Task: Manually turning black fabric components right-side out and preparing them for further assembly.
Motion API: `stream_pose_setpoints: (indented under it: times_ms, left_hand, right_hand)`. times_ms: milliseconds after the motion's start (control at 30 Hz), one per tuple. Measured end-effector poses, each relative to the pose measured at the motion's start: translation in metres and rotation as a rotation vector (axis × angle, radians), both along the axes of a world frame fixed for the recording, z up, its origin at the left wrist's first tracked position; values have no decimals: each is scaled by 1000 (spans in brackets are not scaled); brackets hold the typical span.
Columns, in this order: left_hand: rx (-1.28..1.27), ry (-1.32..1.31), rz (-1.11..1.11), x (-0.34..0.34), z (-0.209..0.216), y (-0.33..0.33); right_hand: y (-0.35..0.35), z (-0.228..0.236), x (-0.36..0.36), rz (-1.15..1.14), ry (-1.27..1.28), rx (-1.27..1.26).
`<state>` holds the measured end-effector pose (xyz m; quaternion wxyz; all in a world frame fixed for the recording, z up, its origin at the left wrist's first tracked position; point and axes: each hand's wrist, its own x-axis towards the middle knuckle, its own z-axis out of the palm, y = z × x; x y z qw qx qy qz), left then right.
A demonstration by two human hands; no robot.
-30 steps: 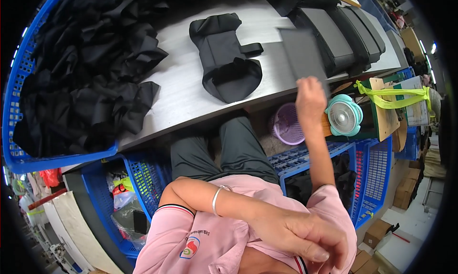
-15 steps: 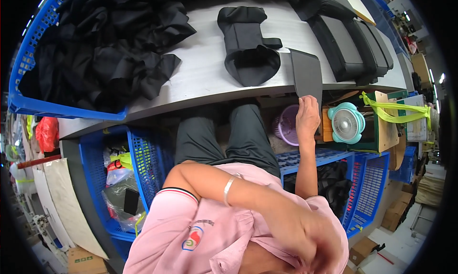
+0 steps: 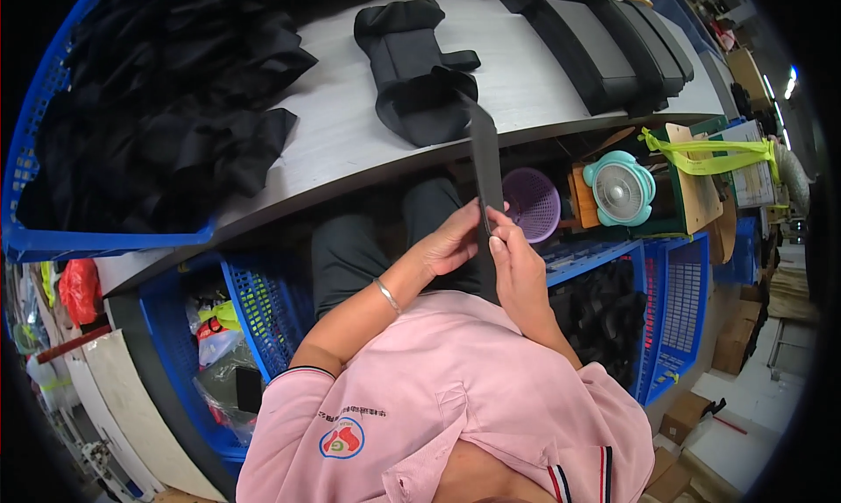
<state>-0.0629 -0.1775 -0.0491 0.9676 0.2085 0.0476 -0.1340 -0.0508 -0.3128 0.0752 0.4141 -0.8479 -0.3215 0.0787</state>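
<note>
A dark grey, flat strip-like panel [image 3: 487, 166] stands nearly edge-on over the table's front edge, its far end beside a black sewn fabric cover. My left hand [image 3: 457, 240] and my right hand [image 3: 515, 262] both pinch its near end above my lap, fingers closed on it. On the table lies that black fabric cover [image 3: 407, 56], with a small loop at its right side and an open, sagging near end. The panel's far end overlaps the cover's edge; whether they touch, I cannot tell.
A blue crate [image 3: 105, 238] heaped with black fabric [image 3: 175, 109] fills the table's left. Finished-looking black padded pieces [image 3: 596, 47] lie at the right. Below stand a purple basket [image 3: 533, 207], a teal fan [image 3: 620, 190] and blue crates [image 3: 674, 319].
My left hand has come up from near my right shoulder to the panel. My right hand has drawn the panel left, and it has turned edge-on.
</note>
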Motion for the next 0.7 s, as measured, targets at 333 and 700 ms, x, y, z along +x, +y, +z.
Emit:
stream_pose_setpoints:
  times_ms: [333,700]
  left_hand:
    - [57,-14,230,-19,62,33]
    - [529,-19,629,-13,59,42]
  right_hand:
    - [2,-6,-6,-36,214,75]
    - [27,-26,19,-37,549,362]
